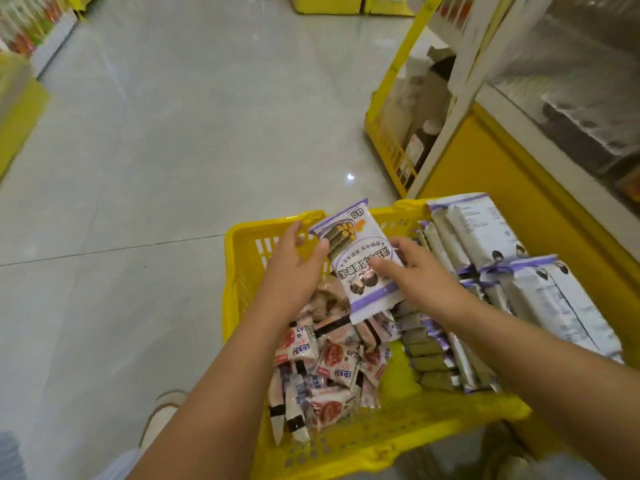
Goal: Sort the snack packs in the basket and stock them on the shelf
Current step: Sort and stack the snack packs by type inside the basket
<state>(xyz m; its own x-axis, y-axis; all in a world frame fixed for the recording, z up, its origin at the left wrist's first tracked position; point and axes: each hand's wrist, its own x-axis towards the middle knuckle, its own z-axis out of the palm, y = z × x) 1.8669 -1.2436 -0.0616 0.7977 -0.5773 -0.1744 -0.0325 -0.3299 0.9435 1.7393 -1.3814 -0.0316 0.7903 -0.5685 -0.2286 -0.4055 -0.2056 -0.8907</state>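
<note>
A yellow plastic basket (239, 306) stands on the floor below me. My left hand (294, 268) and my right hand (419, 275) hold one white-and-purple snack pack (363, 261) above it, one hand at each side, thumbs on its face. Small pink-and-white packs (325, 362) lie heaped in the basket's left half. White-and-purple packs (485, 258) stand in rows along its right side, with green-ended ones (429, 362) in the middle.
A yellow-and-white shelf unit (512, 174) rises right of the basket, with bottles (420, 140) in a lower yellow compartment. Grey tiled floor (173, 133) stretches ahead. More yellow shelving (20, 109) lines the far left. A shoe (162, 414) shows at bottom left.
</note>
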